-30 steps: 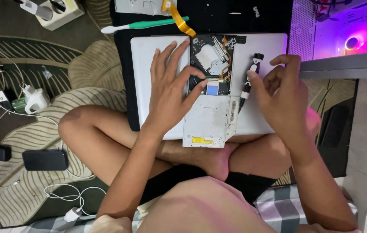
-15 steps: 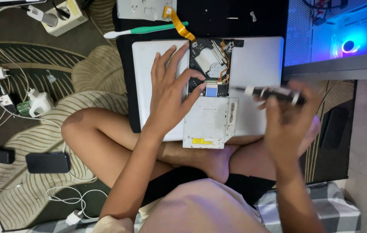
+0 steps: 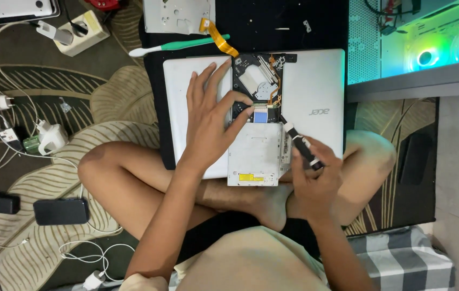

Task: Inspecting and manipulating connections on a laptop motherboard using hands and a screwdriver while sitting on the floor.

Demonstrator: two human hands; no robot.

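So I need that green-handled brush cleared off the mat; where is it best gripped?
Judging by its pose, grip the green handle at mid-length, coming straight down from above with fingers across its narrow width. The brush lies flat and nearly level on the black mat, white head to the left. The orange ribbon cable lies close to its right end, so stay left of that.

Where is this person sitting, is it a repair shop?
Probably a room at home, not a shop: the person sits cross-legged on a leaf-patterned rug, with chargers and a power strip scattered around and a glowing computer case alongside.
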